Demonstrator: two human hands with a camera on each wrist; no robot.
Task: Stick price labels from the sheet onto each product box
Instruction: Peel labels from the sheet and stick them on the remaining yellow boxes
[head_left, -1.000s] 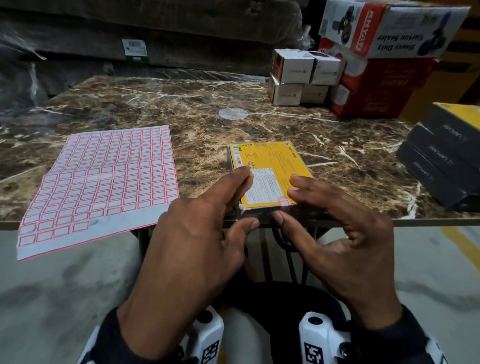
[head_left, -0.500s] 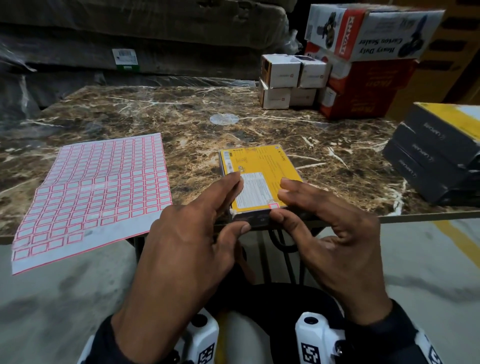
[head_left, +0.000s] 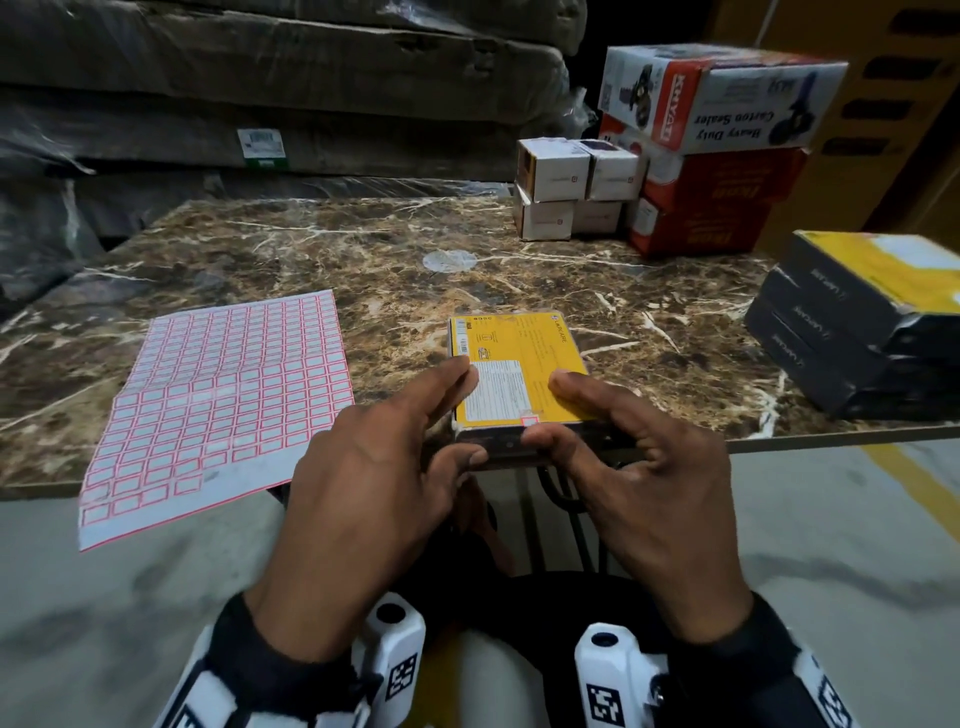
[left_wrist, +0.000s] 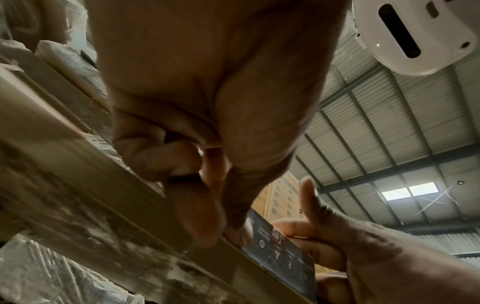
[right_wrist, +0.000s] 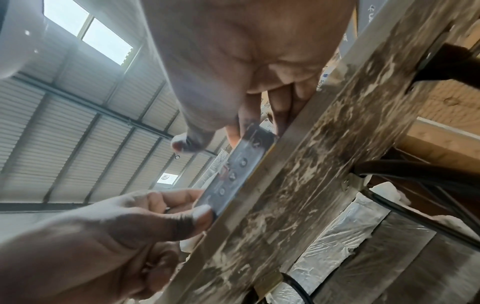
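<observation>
A flat yellow product box (head_left: 519, 353) lies at the near edge of the marble table (head_left: 311, 270). A small red-bordered price label (head_left: 530, 419) sits on its near top corner. My left hand (head_left: 470, 415) pinches the box's near left corner, index finger on top, thumb on the dark front side (left_wrist: 283, 248). My right hand (head_left: 549, 410) grips the near right part, fingers on top and thumb on the front side (right_wrist: 233, 170) just below the label. The label sheet (head_left: 223, 400) lies to the left and overhangs the table edge.
A stack of dark boxes with yellow tops (head_left: 857, 322) stands at the right edge. Small white boxes (head_left: 571, 192) and red-and-white carton sealer boxes (head_left: 717, 156) stand at the back right. Wrapped bundles (head_left: 260, 104) rise behind the table.
Both hands keep their hold on the yellow box at the table edge. Only the head view has shifted slightly.
</observation>
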